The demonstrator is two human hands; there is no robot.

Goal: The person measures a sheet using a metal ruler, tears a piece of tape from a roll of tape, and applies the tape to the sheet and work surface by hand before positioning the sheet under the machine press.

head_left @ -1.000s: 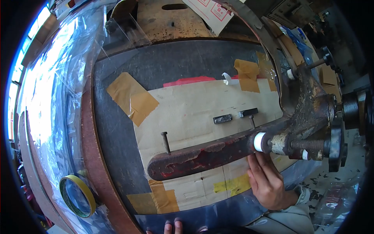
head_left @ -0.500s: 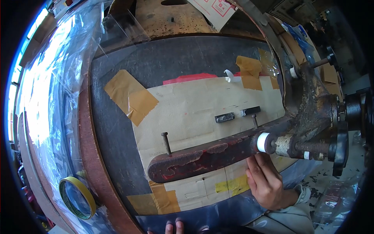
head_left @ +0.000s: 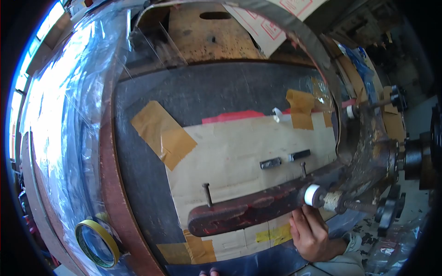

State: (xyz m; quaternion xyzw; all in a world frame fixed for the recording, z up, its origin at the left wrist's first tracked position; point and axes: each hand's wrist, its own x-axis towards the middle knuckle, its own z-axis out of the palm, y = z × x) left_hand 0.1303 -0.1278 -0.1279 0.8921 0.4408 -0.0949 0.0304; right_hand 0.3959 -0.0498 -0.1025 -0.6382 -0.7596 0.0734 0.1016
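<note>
A dark red metal arm with upright bolts crosses the taped cardboard. Below its right part is my right hand, fingers bent and close together, their tips at the arm's lower edge by a white collar. Whatever the fingertips hold, if anything, is hidden. Of my left hand only two fingertips show at the bottom edge, by the dark blue sheet. Two small black blocks lie on the cardboard above the arm.
A yellow tape roll lies at the lower left, near clear plastic sheeting. Brown tape holds the cardboard to the dark board. A threaded rod with a black knob stands out at the right.
The view has shifted, so the board and metal arm appear lower. The black knob at the right has turned. Less of my left hand shows; my right hand stays beneath the arm.
</note>
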